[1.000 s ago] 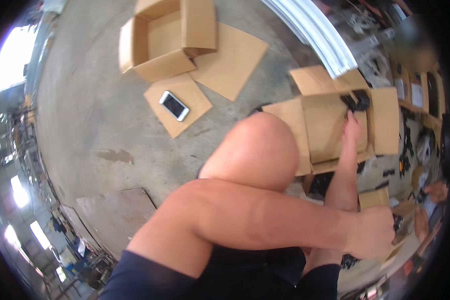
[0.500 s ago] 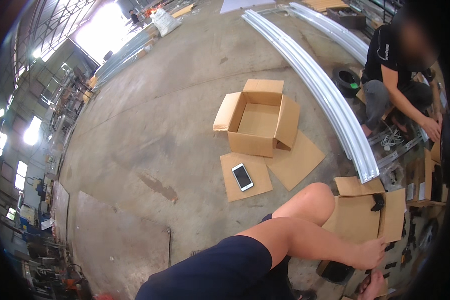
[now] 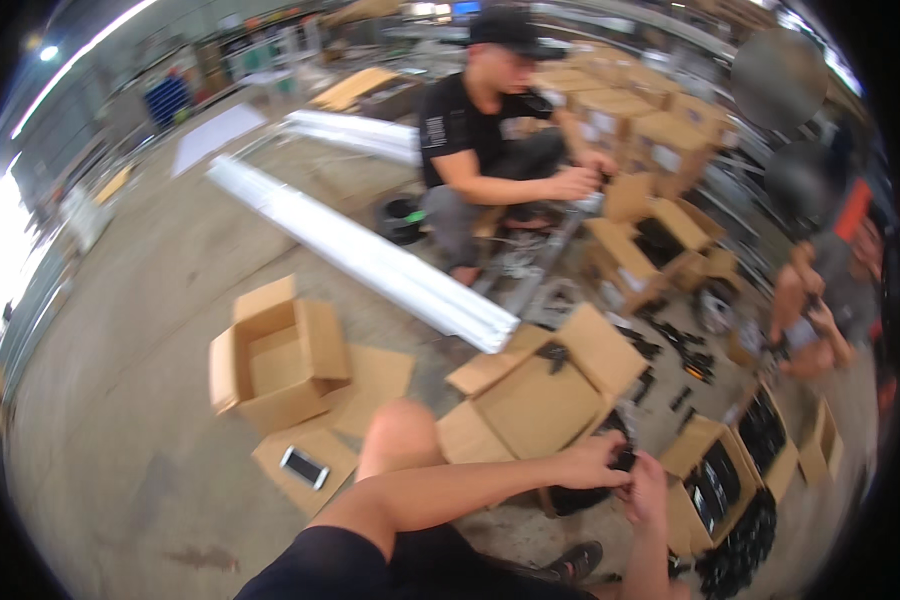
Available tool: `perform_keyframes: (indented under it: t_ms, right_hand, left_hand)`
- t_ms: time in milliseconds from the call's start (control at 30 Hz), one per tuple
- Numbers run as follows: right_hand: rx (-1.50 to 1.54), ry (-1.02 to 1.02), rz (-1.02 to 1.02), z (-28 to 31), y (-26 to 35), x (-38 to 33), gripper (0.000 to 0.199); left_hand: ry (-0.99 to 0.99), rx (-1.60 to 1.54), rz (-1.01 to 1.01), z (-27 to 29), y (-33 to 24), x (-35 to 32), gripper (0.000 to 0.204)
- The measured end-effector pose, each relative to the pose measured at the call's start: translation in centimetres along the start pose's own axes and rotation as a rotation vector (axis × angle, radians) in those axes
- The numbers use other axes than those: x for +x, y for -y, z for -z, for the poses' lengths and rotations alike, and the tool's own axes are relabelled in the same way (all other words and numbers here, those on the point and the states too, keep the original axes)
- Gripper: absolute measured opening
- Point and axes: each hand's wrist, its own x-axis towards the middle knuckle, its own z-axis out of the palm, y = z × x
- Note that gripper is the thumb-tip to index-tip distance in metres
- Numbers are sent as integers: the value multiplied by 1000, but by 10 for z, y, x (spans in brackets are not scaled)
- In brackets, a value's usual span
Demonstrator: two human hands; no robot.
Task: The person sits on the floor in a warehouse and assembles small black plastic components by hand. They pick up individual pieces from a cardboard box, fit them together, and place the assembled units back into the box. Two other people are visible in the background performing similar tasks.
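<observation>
Since the black part (image 3: pixel 624 459) is small, left hand (image 3: pixel 592 462) and right hand (image 3: pixel 646 488) both seem to pinch it, fingers curled in, probably for control, beside the nearest cardboard box (image 3: pixel 538 408).

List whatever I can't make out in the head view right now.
- Head view: exact shape of the black part at the left hand and right hand; fingers and blur hide it.
- Head view: top of the dark object; the left forearm covers it.
- Head view: whatever the crouching co-worker handles; too small, blurred.
- Head view: far-right co-worker; cut off by the dark rim.
</observation>
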Motion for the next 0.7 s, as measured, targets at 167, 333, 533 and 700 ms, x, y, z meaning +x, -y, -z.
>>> perform_keyframes:
  t_ms: [167, 333, 533, 700]
  right_hand:
    - [-292, -177, 105, 11, 8, -6, 19]
    - [-177, -244, 136, -3, 17, -6, 21]
    - [-40, -383, 259, 17, 24, -5, 19]
    - [-234, -471, 528, -2, 21, -8, 12]
  left_hand:
    - [150, -233, 179, -4, -29, 9, 69]
    - [230, -428, 408, 0, -40, 15, 43]
    - [-13, -804, 440, -11, -16, 28, 35]
    - [56, -1132, 401, -10, -10, 37, 37]
